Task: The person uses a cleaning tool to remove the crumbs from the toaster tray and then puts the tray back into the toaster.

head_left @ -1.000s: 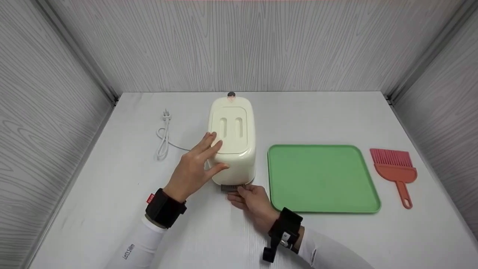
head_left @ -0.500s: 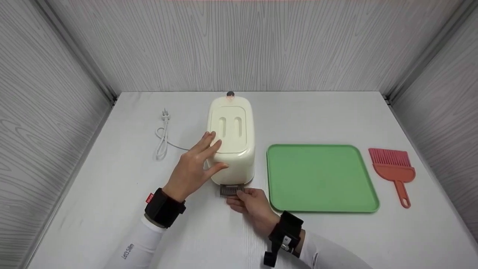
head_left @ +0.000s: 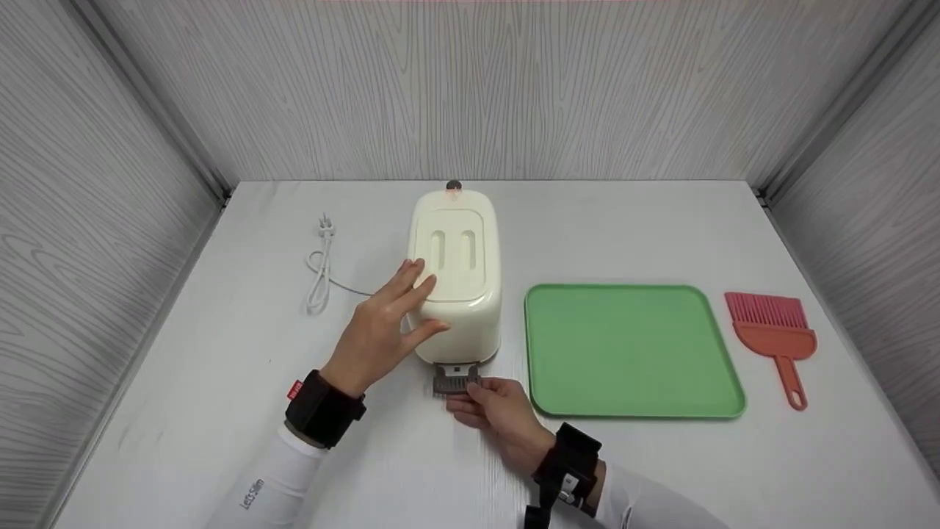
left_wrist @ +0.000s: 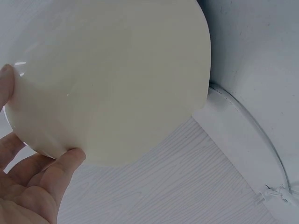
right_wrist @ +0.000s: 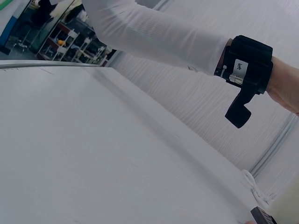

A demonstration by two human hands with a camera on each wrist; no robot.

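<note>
A cream toaster (head_left: 459, 330), its slots covered by a lid (head_left: 454, 279) with two recesses, stands lengthwise in the head view. My left hand (head_left: 374, 338) rests on its near left corner, fingers on the lid's edge and thumb against the near end. The left wrist view shows those fingertips (left_wrist: 74, 155) touching the glossy cream surface. Low at the near end, a grey slotted crumb tray (head_left: 450, 385) sticks partly out. My right hand (head_left: 507, 415) pinches its right side, thumb on top and the other fingers beneath. Only the grey tray's end (right_wrist: 262, 215) shows in the right wrist view.
Right of the toaster lies a green tray (head_left: 635, 353), and beyond it a red brush (head_left: 775, 330) with an orange handle. A white cord with a plug (head_left: 323, 264) lies at the left. Grey wood-grain walls (head_left: 470, 88) enclose the table.
My right hand has drawn the crumb tray toward me, so more of it shows outside the toaster. The left hand and the toaster stay nearly in place.
</note>
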